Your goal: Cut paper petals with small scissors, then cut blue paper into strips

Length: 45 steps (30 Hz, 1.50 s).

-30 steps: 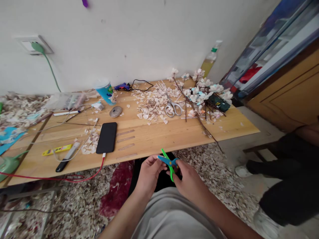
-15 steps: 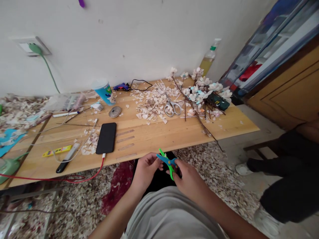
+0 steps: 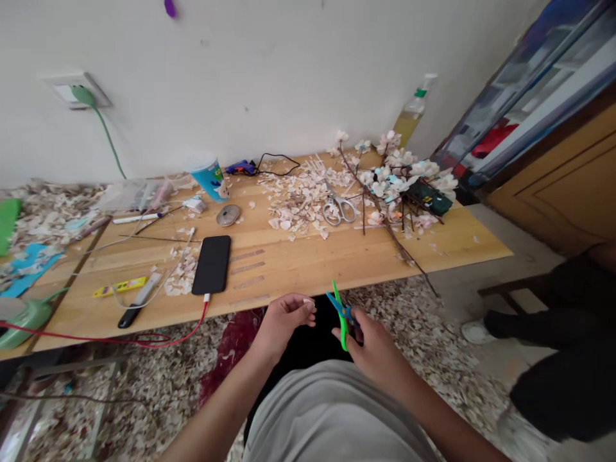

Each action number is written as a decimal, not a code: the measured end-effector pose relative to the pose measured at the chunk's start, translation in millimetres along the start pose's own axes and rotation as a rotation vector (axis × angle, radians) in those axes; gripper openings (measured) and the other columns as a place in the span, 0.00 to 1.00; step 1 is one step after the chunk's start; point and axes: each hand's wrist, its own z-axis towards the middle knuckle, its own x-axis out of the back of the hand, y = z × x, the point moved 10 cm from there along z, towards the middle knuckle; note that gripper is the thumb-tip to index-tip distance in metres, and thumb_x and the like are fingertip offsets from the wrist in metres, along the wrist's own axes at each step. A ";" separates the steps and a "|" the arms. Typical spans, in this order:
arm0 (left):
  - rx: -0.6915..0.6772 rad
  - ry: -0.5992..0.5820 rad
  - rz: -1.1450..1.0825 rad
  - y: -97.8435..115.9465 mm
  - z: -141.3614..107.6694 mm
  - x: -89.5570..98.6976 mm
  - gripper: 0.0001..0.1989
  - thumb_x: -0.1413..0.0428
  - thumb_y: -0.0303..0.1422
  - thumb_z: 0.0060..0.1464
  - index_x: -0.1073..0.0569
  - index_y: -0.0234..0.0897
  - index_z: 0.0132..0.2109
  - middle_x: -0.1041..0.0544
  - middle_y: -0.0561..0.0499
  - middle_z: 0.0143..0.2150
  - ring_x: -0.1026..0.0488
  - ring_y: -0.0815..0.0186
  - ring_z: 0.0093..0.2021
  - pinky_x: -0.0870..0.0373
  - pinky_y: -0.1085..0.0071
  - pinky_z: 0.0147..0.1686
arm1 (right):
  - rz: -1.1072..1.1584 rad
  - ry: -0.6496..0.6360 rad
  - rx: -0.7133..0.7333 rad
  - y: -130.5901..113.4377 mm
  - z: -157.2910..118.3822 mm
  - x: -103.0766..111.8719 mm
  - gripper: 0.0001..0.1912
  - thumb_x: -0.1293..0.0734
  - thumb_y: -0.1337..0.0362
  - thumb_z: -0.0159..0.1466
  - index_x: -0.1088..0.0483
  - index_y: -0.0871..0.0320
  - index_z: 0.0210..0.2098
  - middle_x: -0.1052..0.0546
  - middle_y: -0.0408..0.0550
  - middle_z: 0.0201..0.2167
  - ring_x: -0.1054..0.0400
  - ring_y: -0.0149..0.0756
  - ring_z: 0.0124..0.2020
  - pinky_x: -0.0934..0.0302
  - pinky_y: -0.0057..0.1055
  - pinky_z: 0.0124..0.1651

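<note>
Just off the table's front edge, my left hand (image 3: 287,321) pinches a small white scrap (image 3: 308,301) between thumb and fingers; it is too small to make out well. To its right, my right hand (image 3: 369,338) grips a pair of green and blue scissors (image 3: 342,312), their tips pointing up and the blades slightly apart. The scissors are clear of my left hand. Behind them on the table lie pale paper-like scraps (image 3: 301,202), grey-handled scissors (image 3: 339,210) and a branch with white flowers (image 3: 392,176).
A black phone (image 3: 212,264) on a red cable, a utility knife (image 3: 139,300), a metal disc (image 3: 228,215) and a blue cup (image 3: 210,178) are on the wooden table (image 3: 298,256). A bottle (image 3: 411,115) stands by the wall. Scraps cover the floor. Another person's leg (image 3: 548,385) is at right.
My right hand has moved the scissors right, away from my left hand, and turned their tips more upright. My left hand keeps its pinch. The whole view has shifted slightly.
</note>
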 end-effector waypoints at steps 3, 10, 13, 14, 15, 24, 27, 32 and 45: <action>-0.001 0.028 -0.039 -8.1 0.9 1.2 0.17 0.31 0.40 0.40 0.22 0.32 0.33 0.23 0.51 0.27 0.29 0.71 0.26 0.29 0.74 0.30 | -0.071 -0.038 0.040 -5.6 -5.6 -8.6 0.09 0.36 0.57 0.62 0.36 0.56 0.35 0.25 0.47 0.32 0.33 0.37 0.32 0.45 0.29 0.33; -0.049 0.020 0.062 -4.8 0.2 -7.5 0.13 0.33 0.36 0.39 0.22 0.33 0.32 0.23 0.52 0.26 0.30 0.71 0.24 0.31 0.73 0.28 | -0.207 -0.044 0.071 -11.2 -5.5 -13.8 0.08 0.36 0.58 0.64 0.35 0.56 0.38 0.25 0.49 0.34 0.31 0.40 0.37 0.45 0.31 0.37; -0.061 0.010 0.102 -0.8 0.2 -9.5 0.12 0.35 0.37 0.41 0.22 0.33 0.32 0.24 0.52 0.25 0.31 0.71 0.24 0.31 0.74 0.27 | -0.252 -0.031 0.065 -10.2 -3.9 -12.7 0.07 0.36 0.60 0.64 0.34 0.57 0.38 0.24 0.49 0.34 0.30 0.41 0.37 0.45 0.31 0.36; -0.064 0.005 0.113 0.1 0.3 -9.8 0.12 0.35 0.38 0.42 0.22 0.33 0.31 0.24 0.52 0.25 0.31 0.71 0.24 0.31 0.74 0.27 | -0.262 -0.031 0.064 -10.1 -3.7 -13.0 0.07 0.37 0.60 0.64 0.34 0.57 0.38 0.24 0.49 0.34 0.29 0.41 0.37 0.45 0.31 0.36; -0.067 -0.002 0.121 0.9 0.4 -10.2 0.12 0.36 0.39 0.43 0.22 0.33 0.31 0.25 0.52 0.24 0.31 0.71 0.24 0.31 0.74 0.27 | -0.269 -0.030 0.064 -10.0 -3.6 -13.3 0.07 0.37 0.60 0.64 0.34 0.57 0.39 0.24 0.49 0.35 0.29 0.41 0.37 0.46 0.31 0.35; -0.092 -0.045 0.171 7.4 -0.6 -8.9 0.16 0.36 0.44 0.44 0.23 0.33 0.30 0.26 0.52 0.24 0.32 0.70 0.25 0.31 0.73 0.27 | -0.331 -0.031 0.020 -6.6 -1.7 -12.6 0.06 0.38 0.63 0.65 0.31 0.56 0.38 0.20 0.51 0.34 0.26 0.43 0.34 0.49 0.31 0.31; -0.079 -0.038 0.176 9.1 -1.9 -6.0 0.17 0.35 0.44 0.44 0.22 0.32 0.31 0.26 0.52 0.25 0.32 0.71 0.25 0.31 0.73 0.28 | -0.238 -0.032 -0.014 -0.9 1.2 -10.5 0.06 0.39 0.64 0.65 0.30 0.55 0.37 0.20 0.48 0.31 0.27 0.40 0.30 0.50 0.30 0.29; -0.093 -0.007 0.158 12.3 -2.1 -1.6 0.18 0.34 0.43 0.43 0.23 0.32 0.34 0.25 0.52 0.25 0.31 0.71 0.23 0.31 0.73 0.26 | -0.085 -0.010 0.008 -4.7 1.8 -8.7 0.08 0.38 0.57 0.64 0.34 0.55 0.36 0.24 0.46 0.27 0.32 0.37 0.27 0.51 0.28 0.27; -0.136 0.007 0.165 3.7 -0.8 -2.4 0.12 0.37 0.38 0.46 0.24 0.33 0.34 0.25 0.53 0.25 0.29 0.70 0.24 0.30 0.74 0.26 | -0.169 -0.058 0.051 -15.2 -5.0 -23.3 0.09 0.37 0.56 0.64 0.36 0.56 0.36 0.25 0.46 0.31 0.31 0.38 0.32 0.50 0.29 0.31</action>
